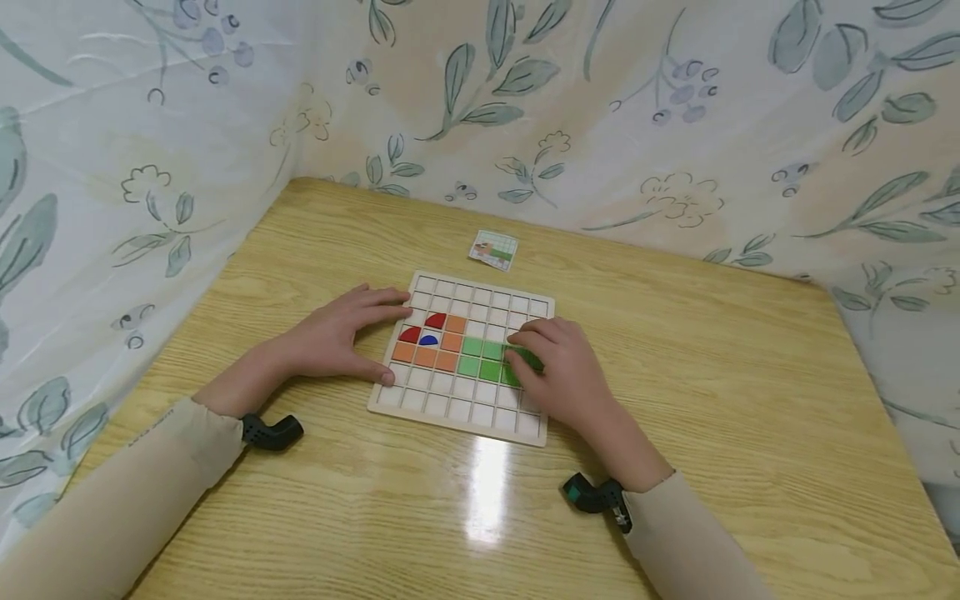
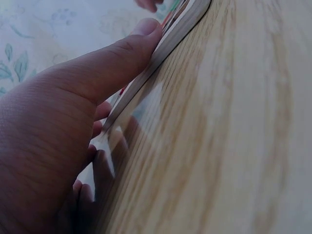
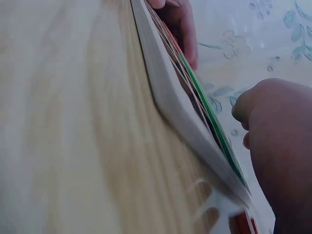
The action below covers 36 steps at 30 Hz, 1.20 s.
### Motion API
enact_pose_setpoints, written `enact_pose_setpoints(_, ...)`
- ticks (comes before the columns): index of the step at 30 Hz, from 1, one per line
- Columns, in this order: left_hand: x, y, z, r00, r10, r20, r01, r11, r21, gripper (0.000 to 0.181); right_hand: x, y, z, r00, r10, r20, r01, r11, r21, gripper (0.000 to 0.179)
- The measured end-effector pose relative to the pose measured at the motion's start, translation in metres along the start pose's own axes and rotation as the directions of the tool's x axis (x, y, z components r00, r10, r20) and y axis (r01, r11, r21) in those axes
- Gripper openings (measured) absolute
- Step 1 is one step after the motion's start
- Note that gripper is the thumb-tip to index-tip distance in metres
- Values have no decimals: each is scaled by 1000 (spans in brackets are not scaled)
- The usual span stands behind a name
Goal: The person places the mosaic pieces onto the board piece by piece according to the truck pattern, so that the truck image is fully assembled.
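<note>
A pale wooden grid board (image 1: 447,423) lies on the table, holding orange, light green and darker green square tiles, two red quarter-round pieces and a blue half-round piece (image 1: 428,340). My left hand (image 1: 330,337) is spread along the board's left edge. Its thumb (image 2: 146,29) touches the rim in the left wrist view. Over the board's right side, my right hand (image 1: 558,362) has thumb and index tips close together at the dark green tiles (image 1: 512,375). Whether it pinches a tile cannot be told. A small red thing (image 3: 253,226), partly cut off, shows beneath it.
A small picture card (image 1: 494,249) with a grid and coloured squares lies behind the board. The wooden table (image 1: 675,317) extends on all sides of the board. A flowered cloth (image 1: 555,125) hangs along its back and left.
</note>
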State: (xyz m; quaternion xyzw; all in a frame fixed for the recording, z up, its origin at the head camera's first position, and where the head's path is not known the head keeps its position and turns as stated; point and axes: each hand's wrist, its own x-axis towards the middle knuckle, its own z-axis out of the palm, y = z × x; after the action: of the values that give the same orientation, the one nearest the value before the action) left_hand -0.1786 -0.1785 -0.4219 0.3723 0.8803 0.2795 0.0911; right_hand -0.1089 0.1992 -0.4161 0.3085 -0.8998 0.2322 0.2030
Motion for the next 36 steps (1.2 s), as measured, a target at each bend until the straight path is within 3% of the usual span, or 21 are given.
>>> enact_pose_setpoints(12,-2,1,-1,1000,-14,9,14,1000,6,104,-41,23,-29,997,29,-70,-30,999,-21,14)
enact_pose_setpoints(21,-1,3,-2,999,-40,18,40,999,3,104,-64,28,-42,999,36,-41,-37,999,-15,16)
enact_pose_setpoints(36,0,2,-2,1000,-6,10,6,1000,8,105,-71,30,-41,998,36,41,-37,999,6,16)
